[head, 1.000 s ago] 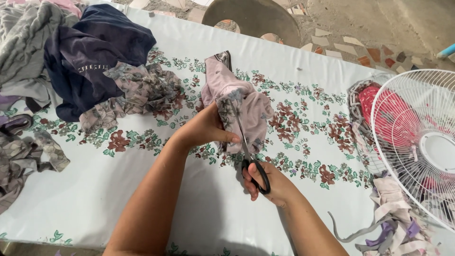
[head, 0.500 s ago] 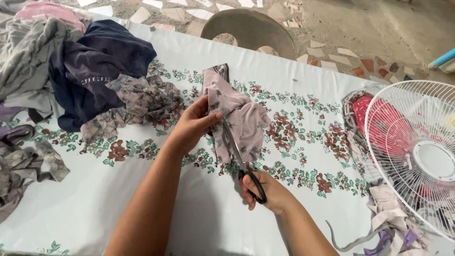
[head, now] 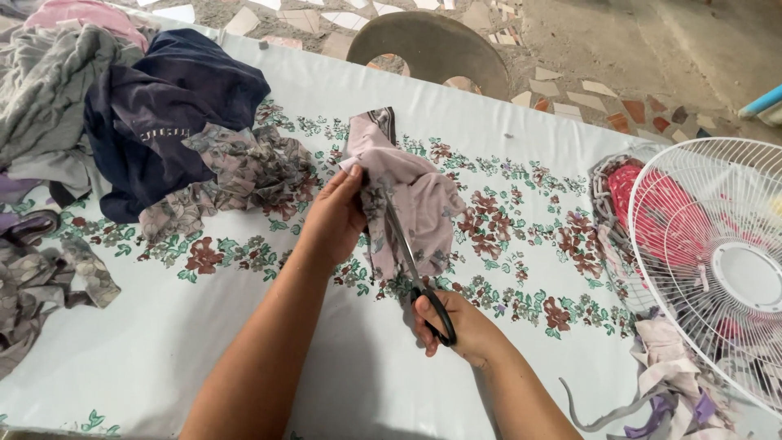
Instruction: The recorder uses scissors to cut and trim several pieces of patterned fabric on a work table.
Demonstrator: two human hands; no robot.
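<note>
left hand (head: 334, 218) fingers pinch the pale floral cloth (head: 411, 204) held just over the counter (head: 244, 326); right hand (head: 456, 326) fingers grip black scissors (head: 415, 273), blades partway in; cut strips (head: 676, 383) lie piled right; most cloth looks uncut

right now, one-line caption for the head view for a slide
Left hand steadies pale pink floral cloth while right hand cuts it with black-handled scissors.

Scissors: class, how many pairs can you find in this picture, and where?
1. The black-handled scissors are in the right hand, blades in the pink floral cloth that the left hand holds. More could be hidden under the heap of clothes.
</note>
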